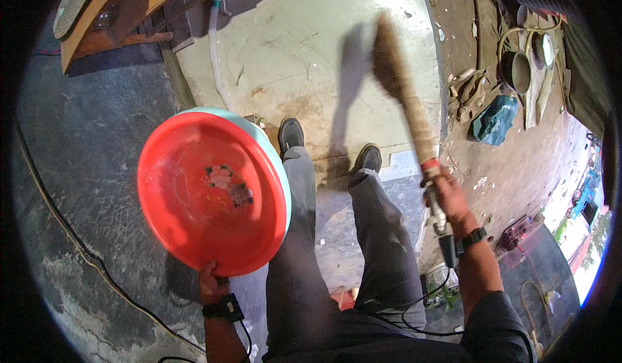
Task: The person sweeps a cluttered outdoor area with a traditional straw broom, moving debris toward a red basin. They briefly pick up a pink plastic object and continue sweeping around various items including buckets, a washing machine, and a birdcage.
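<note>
My left hand (211, 285) is closed on the near rim of a red plastic basin (175, 207), which has a worn floral print on its bottom. A pale blue outer side (280, 168) shows along the basin's right and top edge; whether it is a second, nested basin I cannot tell. In my right hand (448, 198) is a straw hand broom (414, 113), gripped near the red band on its handle. The broom's bristle end points up and away over the pale floor slab, and its tip is blurred.
A ribbed white hose (214, 52) runs down the slab's left side. A dark cable (71, 236) crosses the grey floor at left. Wooden furniture (97, 48) stands far left. A dark green bag (495, 120) and a round pan (516, 72) lie at right.
</note>
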### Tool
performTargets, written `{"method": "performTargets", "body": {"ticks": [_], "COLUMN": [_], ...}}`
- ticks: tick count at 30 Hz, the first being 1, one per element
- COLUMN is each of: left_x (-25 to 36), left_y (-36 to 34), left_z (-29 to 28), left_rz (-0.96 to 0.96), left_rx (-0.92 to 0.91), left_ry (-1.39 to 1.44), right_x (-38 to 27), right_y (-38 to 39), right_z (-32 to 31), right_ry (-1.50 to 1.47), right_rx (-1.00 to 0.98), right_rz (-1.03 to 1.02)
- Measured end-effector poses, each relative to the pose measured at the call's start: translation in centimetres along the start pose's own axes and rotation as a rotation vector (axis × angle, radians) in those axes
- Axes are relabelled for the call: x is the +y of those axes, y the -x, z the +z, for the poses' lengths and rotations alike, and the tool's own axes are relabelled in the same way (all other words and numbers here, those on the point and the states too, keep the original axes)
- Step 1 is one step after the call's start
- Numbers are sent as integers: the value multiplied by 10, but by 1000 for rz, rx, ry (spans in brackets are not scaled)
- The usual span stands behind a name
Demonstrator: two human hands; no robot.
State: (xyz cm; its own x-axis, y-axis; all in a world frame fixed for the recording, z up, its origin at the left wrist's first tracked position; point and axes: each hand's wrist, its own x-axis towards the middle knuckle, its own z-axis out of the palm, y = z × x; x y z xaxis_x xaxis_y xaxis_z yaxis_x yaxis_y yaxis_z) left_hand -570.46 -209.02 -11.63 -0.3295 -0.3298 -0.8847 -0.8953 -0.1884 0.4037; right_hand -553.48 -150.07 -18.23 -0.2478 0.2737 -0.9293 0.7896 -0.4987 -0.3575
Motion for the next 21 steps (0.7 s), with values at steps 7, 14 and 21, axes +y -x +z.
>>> {"method": "performTargets", "body": {"ticks": [7,14,21], "left_x": [7,18,25], "left_y": [17,22,5], "left_z": [18,9,-20], "left_rz": [66,45,15], "left_rx": [136,78,57], "left_ry": [-98,-100,-30], "right_x": [40,41,-13], "right_y": [-57,-89,-44], "right_z": [171,166,29], "right_ry": [344,194,-39], "right_rx": [-572,-536,81], "right_rz": [26,100,-112]}}
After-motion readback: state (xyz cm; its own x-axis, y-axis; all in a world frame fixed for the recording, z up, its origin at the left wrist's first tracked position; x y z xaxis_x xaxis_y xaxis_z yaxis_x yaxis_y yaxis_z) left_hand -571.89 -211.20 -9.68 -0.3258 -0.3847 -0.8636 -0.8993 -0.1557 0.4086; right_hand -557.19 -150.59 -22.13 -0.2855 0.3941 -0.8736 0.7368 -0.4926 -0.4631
